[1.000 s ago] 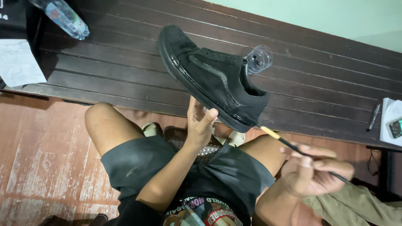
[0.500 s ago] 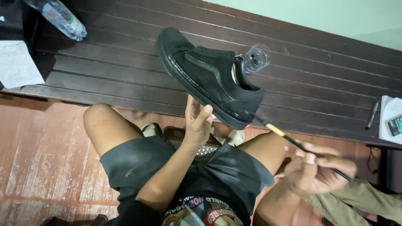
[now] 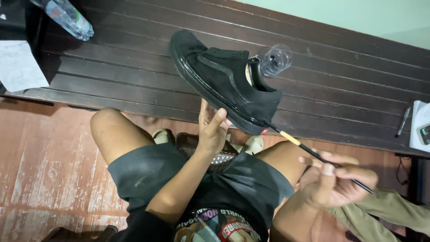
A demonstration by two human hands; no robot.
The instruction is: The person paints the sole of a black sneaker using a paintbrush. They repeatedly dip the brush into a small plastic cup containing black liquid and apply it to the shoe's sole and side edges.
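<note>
Two hands work above a dark slatted wooden desk [image 3: 134, 71]: the left hand [image 3: 211, 130] props up a black suede low-top shoe [image 3: 224, 83] by its sole, while the right hand [image 3: 333, 183] grips a thin black paintbrush [image 3: 313, 154] whose tip touches the heel.

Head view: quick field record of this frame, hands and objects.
left hand: holds black shoe up by its sole
right hand: grips thin brush, tip at the shoe's heel
shoe tilt: toe up-left, heel down-right
behind: dark wooden bench with clear cup, plastic bottle, paper, pen
</note>
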